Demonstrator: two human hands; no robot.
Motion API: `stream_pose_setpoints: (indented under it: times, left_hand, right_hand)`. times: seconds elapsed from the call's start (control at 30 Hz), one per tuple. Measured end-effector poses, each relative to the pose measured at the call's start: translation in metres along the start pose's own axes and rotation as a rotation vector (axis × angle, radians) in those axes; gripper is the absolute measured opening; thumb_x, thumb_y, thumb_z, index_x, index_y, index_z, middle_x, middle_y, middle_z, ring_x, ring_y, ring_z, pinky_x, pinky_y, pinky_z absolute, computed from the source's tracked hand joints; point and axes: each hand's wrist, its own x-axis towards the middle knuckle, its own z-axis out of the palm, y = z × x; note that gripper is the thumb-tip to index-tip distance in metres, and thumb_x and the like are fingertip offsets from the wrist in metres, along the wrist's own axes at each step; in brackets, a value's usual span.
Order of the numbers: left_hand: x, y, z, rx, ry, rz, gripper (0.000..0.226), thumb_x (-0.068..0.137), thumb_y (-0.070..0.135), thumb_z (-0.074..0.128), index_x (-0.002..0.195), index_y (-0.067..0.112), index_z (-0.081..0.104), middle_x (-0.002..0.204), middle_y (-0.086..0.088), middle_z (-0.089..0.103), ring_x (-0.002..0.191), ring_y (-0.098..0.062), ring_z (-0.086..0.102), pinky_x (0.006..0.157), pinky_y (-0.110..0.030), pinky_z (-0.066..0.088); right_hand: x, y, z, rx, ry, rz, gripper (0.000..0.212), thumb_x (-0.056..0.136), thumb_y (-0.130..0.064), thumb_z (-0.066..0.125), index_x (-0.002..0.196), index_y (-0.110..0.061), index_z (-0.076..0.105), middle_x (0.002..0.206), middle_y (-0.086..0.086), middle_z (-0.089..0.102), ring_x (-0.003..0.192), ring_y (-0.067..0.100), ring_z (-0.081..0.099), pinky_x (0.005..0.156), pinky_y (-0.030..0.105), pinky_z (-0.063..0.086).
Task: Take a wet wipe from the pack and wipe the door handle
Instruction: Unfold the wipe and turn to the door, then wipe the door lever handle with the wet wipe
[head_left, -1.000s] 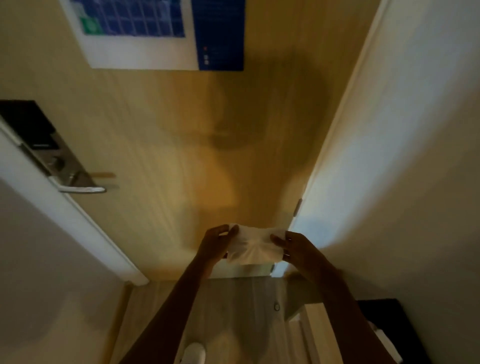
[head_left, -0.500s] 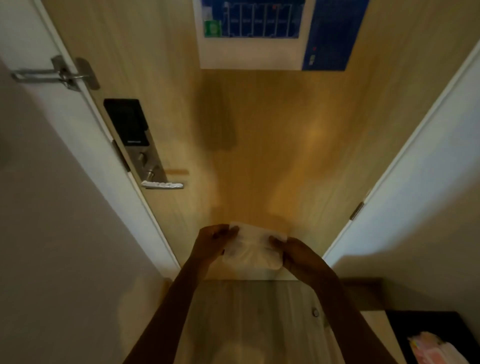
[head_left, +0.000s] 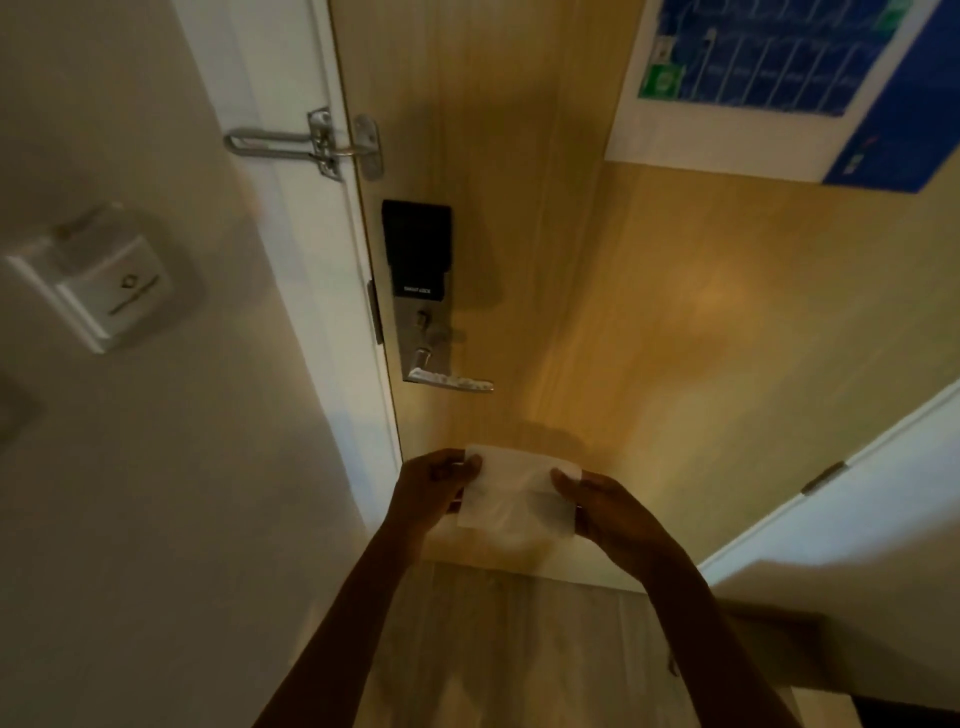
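Observation:
A white wet wipe (head_left: 514, 496) is stretched flat between my two hands in front of the wooden door (head_left: 597, 312). My left hand (head_left: 434, 483) pinches its left edge and my right hand (head_left: 605, 506) pinches its right edge. The silver lever door handle (head_left: 451, 379) sticks out to the right from a metal lock plate with a black panel (head_left: 415, 249) above it. The handle is above the wipe, a short gap apart from it. The wipe pack is out of view.
A metal swing-bar latch (head_left: 306, 143) bridges the white door frame (head_left: 322, 291) and the door. A white card-holder box (head_left: 98, 280) hangs on the left wall. A blue and white notice (head_left: 779, 83) is on the door. A white wall (head_left: 857, 514) stands at right.
My view has swung left and nearer the door, so the handle now sits close above my hands. The wipe has been spread from a bunched shape into a flat sheet.

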Motion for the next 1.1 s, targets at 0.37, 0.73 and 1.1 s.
stream_pose_setpoints:
  times: [0.37,0.73,1.1]
  left_hand:
    - [0.008,-0.015,-0.002,-0.188,0.114,-0.052,0.035,0.085,0.025,0.068,0.114,0.005,0.062,0.109,-0.012,0.070,0.093,-0.025,0.072,0.082,-0.042,0.059]
    - [0.025,-0.037,0.006,-0.277,0.082,-0.113,0.032,0.080,0.026,0.074,0.106,0.009,0.066,0.102,-0.009,0.074,0.090,-0.022,0.074,0.082,-0.038,0.059]
    - [0.078,-0.035,-0.022,-0.082,-0.027,-0.085,0.031,0.082,0.026,0.071,0.108,0.010,0.064,0.100,-0.008,0.075,0.084,-0.020,0.074,0.074,-0.033,0.060]
  right_hand:
    - [0.068,-0.057,0.007,-0.618,0.239,-0.469,0.024,0.085,-0.024,0.072,0.104,-0.010,0.072,0.093,0.001,0.071,0.079,0.014,0.067,0.063,0.015,0.048]
    - [0.117,-0.091,0.032,-0.849,0.100,-0.737,0.005,0.083,-0.015,0.072,0.087,-0.011,0.075,0.082,-0.005,0.068,0.069,-0.005,0.062,0.062,0.005,0.045]
    - [0.166,-0.108,0.068,-0.967,0.119,-0.825,0.007,0.083,-0.014,0.072,0.089,-0.013,0.076,0.088,-0.002,0.072,0.072,0.001,0.060,0.068,0.006,0.044]
